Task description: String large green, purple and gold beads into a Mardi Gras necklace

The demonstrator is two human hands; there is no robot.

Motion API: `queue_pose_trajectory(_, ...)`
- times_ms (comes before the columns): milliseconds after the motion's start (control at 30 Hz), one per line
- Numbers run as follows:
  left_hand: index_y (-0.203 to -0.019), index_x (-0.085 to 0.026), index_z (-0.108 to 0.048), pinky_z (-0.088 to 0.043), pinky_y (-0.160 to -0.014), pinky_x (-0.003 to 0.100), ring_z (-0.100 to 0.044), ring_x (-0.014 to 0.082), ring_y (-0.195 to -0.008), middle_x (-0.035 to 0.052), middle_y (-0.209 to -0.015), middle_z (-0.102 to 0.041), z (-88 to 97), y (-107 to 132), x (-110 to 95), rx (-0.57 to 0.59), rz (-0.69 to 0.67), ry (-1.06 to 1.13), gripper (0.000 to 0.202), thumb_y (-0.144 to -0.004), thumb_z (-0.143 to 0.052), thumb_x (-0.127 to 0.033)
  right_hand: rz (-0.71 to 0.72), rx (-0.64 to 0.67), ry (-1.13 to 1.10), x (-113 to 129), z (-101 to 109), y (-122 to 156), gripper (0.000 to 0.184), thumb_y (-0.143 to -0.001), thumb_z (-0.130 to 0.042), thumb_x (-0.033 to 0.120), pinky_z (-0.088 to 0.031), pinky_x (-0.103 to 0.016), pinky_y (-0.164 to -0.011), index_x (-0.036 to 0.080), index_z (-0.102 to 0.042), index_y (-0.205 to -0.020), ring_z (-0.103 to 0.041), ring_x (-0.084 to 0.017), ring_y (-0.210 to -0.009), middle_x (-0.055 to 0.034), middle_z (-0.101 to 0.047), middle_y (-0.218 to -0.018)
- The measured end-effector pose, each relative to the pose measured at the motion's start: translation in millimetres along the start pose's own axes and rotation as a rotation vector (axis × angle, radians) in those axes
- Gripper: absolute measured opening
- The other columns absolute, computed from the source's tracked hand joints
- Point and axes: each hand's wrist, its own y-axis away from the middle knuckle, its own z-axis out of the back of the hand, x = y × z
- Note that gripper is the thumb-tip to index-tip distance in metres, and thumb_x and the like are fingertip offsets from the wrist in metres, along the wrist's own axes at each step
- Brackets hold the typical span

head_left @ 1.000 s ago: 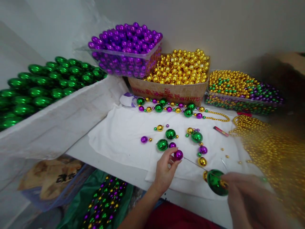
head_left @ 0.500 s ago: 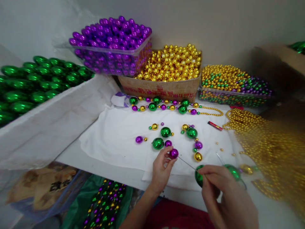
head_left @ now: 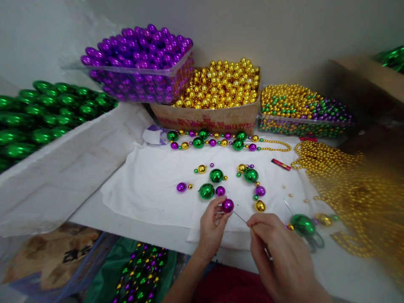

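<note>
My left hand (head_left: 212, 225) pinches a shiny purple bead (head_left: 227, 205) between thumb and fingertips, just above the white cloth (head_left: 151, 198). From that bead a thin, straight needle (head_left: 240, 216) runs to my right hand (head_left: 277, 248), whose thumb and forefinger are closed on it. The needle's far end is hidden by the bead. Close behind the left fingertips lie another purple bead (head_left: 220, 191) and a large green bead (head_left: 206, 191). Right of the right hand are a green bead (head_left: 303, 225) and a gold bead (head_left: 323, 219), with a dark loop of cord below.
A purple-bead tub (head_left: 142, 86), a gold-bead carton (head_left: 205, 118) and a mixed-bead tub (head_left: 303, 126) line the back. A white box wall (head_left: 72, 155) stands left. A finished-looking bead necklace (head_left: 213, 143), a red marker-like stick (head_left: 280, 164) and gold bead strands (head_left: 347, 185) lie on the table.
My right hand has moved left, closer to the purple bead, so less of the needle shows. The green bead by its fingers is now out of sight. The view has shifted slightly.
</note>
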Motion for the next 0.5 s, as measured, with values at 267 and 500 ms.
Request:
queue_pose_trajectory(267, -0.112, -0.020, -0.061, -0.054, -0.078, 0.028, -0.063, 0.0176, -0.094, 0.0078, -0.118, -0.062, -0.6, 2, -8, -0.013, -0.006, 0.003, 0.036, -0.077, -0.067, -0.022, -0.017, -0.001, 0.003, 2, -8, 1, 0.017, -0.087, -0.048, 0.002, -0.048, -0.024, -0.071, 0.016, -0.052, -0.096, -0.064, -0.015, -0.087, -0.0086, -0.065, -0.092)
queue_pose_trajectory(500, -0.115, -0.020, -0.059, -0.056, -0.077, 0.028, -0.064, 0.0175, -0.093, 0.0081, -0.117, -0.062, 0.3, 3, -10, 0.007, -0.057, -0.053, 0.035, -0.080, -0.065, -0.022, 0.011, -0.006, -0.010, -2, -24, 7, 0.015, -0.087, -0.050, 0.002, -0.048, -0.027, -0.074, 0.013, -0.053, -0.098, -0.061, -0.017, -0.090, -0.0107, -0.064, -0.095)
